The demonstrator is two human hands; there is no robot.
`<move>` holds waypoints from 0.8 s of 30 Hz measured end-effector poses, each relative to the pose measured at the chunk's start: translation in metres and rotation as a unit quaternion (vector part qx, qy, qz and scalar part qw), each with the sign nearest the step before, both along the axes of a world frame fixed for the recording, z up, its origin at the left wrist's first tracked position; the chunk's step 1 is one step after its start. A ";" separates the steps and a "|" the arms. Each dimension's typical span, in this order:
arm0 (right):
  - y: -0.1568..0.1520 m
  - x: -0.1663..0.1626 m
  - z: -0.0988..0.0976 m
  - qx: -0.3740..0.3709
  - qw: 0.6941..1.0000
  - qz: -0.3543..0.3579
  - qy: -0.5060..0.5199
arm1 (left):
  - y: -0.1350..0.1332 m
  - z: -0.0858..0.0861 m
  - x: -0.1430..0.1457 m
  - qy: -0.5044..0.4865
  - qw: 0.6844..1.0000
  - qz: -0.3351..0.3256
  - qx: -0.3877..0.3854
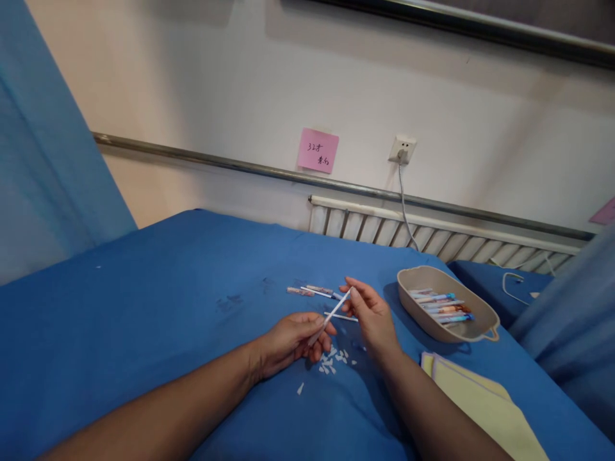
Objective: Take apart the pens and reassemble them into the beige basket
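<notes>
Head view is showing two bare forearms reaching over a table (144,301) that is covered in blue cloth. The left hand (288,342) and the right hand (369,314) are sharing one thin white pen refill (330,317): the left hand's fingers are closing round its lower end, and the right hand's thumb and forefinger are pinching its upper end, so that the refill is slanting up from left to right just above the cloth. Both hands are therefore narrow, each gripping the same refill.

A second white refill (340,316) is lying flat on the cloth between the hands, passing under the held one. Just beyond the hands, a few loose pens (312,291) are lying side by side on the cloth. Small white paper scraps (334,362) are lying scattered on the cloth below the hands, near the wrists.

To the right of the right hand, a beige oval tray (480,320) is resting on the table, holding a row of coloured pens (444,306). Near the right forearm, a yellow cloth (485,403) is lying folded at the table's edge. On the wall behind, a pink note (318,150) is sticking beside a socket (402,149) with a cable hanging down from it.
</notes>
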State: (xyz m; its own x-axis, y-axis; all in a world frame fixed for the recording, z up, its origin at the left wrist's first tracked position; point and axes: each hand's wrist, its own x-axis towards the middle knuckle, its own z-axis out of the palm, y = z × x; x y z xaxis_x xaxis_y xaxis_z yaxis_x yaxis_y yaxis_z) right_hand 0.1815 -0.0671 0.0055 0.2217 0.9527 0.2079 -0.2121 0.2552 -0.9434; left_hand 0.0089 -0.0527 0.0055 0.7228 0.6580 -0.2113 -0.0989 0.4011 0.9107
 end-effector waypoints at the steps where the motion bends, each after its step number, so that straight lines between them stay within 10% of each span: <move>1: -0.001 -0.001 0.000 -0.003 1.000 0.003 -0.017 | 0.000 0.000 0.000 0.001 1.000 0.002 0.000; 24: -0.002 -0.012 -0.007 -0.014 0.997 0.060 -0.049 | 0.004 -0.006 -0.001 -0.006 0.998 0.032 0.047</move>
State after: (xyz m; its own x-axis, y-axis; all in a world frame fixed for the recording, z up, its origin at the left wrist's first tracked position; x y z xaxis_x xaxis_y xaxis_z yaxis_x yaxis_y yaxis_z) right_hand 0.1695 -0.0695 -0.0018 0.0847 0.9769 0.1960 -0.1456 0.2067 -0.9675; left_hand 0.0082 -0.0489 -0.0002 0.6807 0.7195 -0.1377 -0.1325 0.3057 0.9429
